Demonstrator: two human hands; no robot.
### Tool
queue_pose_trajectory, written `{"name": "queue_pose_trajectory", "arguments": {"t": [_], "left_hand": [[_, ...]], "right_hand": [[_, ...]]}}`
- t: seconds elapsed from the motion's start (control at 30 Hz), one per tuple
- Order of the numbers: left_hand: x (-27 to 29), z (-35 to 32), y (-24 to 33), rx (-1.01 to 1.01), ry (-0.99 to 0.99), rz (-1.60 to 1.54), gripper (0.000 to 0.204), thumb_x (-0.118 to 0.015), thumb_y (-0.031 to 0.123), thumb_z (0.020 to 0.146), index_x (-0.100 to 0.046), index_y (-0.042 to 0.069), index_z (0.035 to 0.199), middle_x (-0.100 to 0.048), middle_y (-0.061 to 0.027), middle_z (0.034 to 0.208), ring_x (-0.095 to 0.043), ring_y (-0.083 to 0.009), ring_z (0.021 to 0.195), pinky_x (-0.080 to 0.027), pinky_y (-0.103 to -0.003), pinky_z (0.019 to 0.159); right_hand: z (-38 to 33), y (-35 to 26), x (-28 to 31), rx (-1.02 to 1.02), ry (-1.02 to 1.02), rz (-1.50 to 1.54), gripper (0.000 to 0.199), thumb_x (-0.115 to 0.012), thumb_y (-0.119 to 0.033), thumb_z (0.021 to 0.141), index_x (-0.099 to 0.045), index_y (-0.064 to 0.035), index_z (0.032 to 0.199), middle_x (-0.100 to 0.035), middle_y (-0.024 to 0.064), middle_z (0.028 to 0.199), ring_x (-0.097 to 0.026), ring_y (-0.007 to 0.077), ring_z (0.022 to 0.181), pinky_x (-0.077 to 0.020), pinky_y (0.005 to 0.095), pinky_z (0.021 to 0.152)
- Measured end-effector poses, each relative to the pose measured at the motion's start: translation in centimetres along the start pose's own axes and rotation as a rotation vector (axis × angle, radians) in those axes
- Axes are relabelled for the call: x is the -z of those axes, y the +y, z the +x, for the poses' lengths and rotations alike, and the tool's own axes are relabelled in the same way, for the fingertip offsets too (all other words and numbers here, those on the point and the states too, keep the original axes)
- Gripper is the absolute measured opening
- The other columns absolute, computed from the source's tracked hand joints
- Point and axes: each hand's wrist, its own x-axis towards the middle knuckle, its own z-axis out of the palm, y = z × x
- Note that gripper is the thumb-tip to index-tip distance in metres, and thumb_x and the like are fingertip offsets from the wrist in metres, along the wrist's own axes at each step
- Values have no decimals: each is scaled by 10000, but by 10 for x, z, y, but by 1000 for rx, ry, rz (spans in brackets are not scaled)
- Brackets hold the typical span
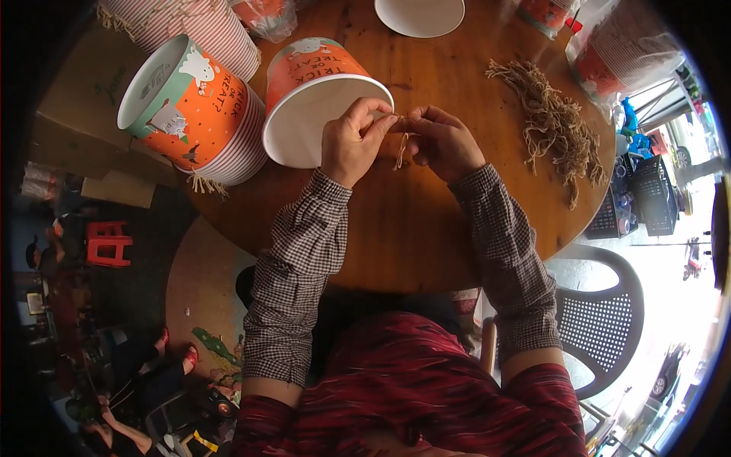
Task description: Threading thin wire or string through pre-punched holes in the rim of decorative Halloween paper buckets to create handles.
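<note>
My left hand and my right hand meet over the round table, fingertips pinched on a thin piece of brown twine. A short end of it dangles beneath the fingers. Just behind my left hand an orange paper bucket lies on its side, its white mouth facing me. The twine is close to the bucket's rim; whether it passes through the rim is hidden by my fingers. To the right, a pile of knotted brown twine pieces lies on the wood.
On the left stand nested orange and striped buckets, with a striped stack behind. A white round lid or disc lies at the far edge. Bagged buckets stand far right. A chair is at lower right, a red stool at left.
</note>
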Motion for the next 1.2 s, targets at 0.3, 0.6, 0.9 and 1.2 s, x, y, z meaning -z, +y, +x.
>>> {"name": "queue_pose_trajectory", "arguments": {"t": [0.3, 0.6, 0.9, 1.2], "left_hand": [[-2, 1, -5, -174, 85, 201, 112, -645, 144, 846, -624, 34, 841, -659, -100, 733, -637, -184, 635, -485, -293, 567], [8, 1, -9, -118, -76, 51, 140, -620, 139, 874, -643, 3, 895, -659, -62, 737, -602, -94, 666, -472, -245, 596], [6, 2, -13, -41, -100, -116, 141, -611, 128, 879, -637, -10, 883, -643, -36, 732, -567, -80, 665, -455, -235, 608], [6, 0, -12, -65, -103, -42, 120, -623, 114, 864, -634, -4, 850, -638, -51, 712, -572, -104, 642, -458, -253, 587]], "right_hand": [[-4, 3, -9, 132, 162, -277, 88, -510, -142, 923, -502, -55, 914, -629, 81, 791, -569, 121, 584, -440, 233, 484], [-3, -12, -4, -7, 75, -246, 288, -530, -318, 930, -519, -32, 900, -648, 117, 789, -566, 130, 522, -426, 243, 439], [0, -8, 3, -143, 46, -260, 473, -492, -525, 901, -547, -61, 829, -626, 85, 679, -534, 131, 481, -379, 236, 413], [-2, -2, -9, 43, 79, -308, 237, -547, -216, 890, -543, -58, 713, -588, 49, 617, -475, 90, 474, -338, 229, 419]]}}
